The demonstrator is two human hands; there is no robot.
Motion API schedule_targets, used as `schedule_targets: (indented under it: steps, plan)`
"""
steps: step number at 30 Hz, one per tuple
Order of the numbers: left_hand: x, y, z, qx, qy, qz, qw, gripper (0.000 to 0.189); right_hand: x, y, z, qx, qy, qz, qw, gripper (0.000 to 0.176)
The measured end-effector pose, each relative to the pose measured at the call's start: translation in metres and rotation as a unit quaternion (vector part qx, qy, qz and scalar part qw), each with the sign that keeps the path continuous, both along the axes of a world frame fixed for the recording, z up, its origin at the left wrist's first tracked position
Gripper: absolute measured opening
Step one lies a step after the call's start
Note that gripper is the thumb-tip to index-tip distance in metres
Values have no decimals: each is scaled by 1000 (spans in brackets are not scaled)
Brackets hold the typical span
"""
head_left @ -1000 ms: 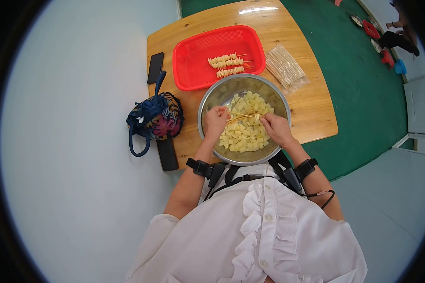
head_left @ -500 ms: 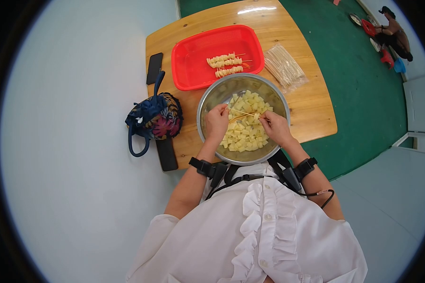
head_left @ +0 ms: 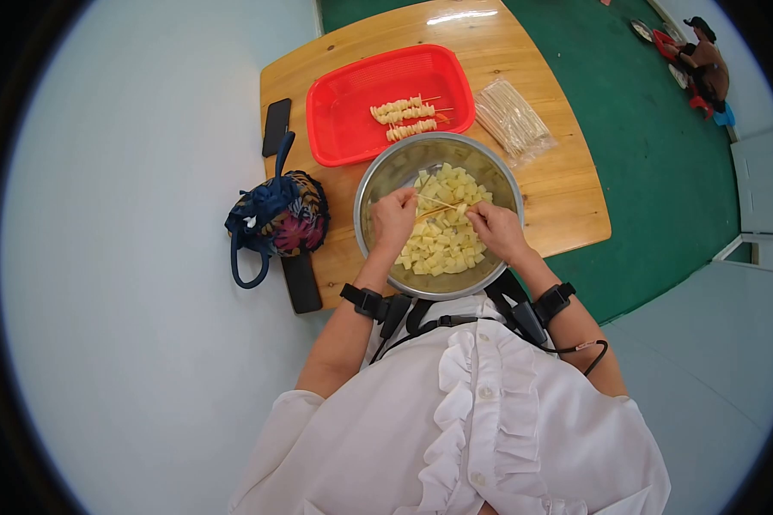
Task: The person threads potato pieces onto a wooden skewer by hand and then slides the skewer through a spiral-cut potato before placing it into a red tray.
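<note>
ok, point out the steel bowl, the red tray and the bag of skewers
steel bowl (head_left: pixel 392 172), head view, bare inner wall, upper left.
red tray (head_left: pixel 348 120), head view, bare floor, left half.
bag of skewers (head_left: pixel 511 120), head view, middle of the pack.

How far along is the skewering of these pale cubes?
Early on. Some filled skewers lie in the red tray. The left hand and right hand hold one stick above the metal bowl, which holds many loose cubes; a packet of bare sticks lies beside.
</note>
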State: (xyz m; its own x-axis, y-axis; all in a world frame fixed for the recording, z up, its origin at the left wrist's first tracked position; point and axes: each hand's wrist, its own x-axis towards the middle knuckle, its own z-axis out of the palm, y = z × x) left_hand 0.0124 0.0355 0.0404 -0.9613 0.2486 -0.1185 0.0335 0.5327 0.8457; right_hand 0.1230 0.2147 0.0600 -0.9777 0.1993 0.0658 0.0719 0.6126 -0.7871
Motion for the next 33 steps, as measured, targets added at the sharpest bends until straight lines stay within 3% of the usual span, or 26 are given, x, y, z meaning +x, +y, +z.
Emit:
schedule_targets:
  steps: [15, 18, 24, 27, 30, 33]
  plan:
    - [16, 20, 16, 88, -110, -174, 975, 30, -1, -1, -4, -20, 37, -24, 999, 14]
    - [18, 22, 14, 61, -119, -251, 959, 33, -1, -1, -4, -12, 48, -21, 999, 14]
    - [14, 24, 22, 66, -168, -280, 943, 36, -1, 0, -2, -27, 35, -36, 998, 13]
    - [9, 20, 24, 189, -165, -179, 951, 36, -3, 2, -7, -83, 23, -53, 995, 12]
    - [-4, 11, 34, 201, -146, -16, 969, 37, -3, 3, -9, -212, 19, -80, 974, 12]
    - [-14, -1, 4, 138, -127, -47, 981, 31, -4, 5, -8, -282, 24, -91, 955, 14]
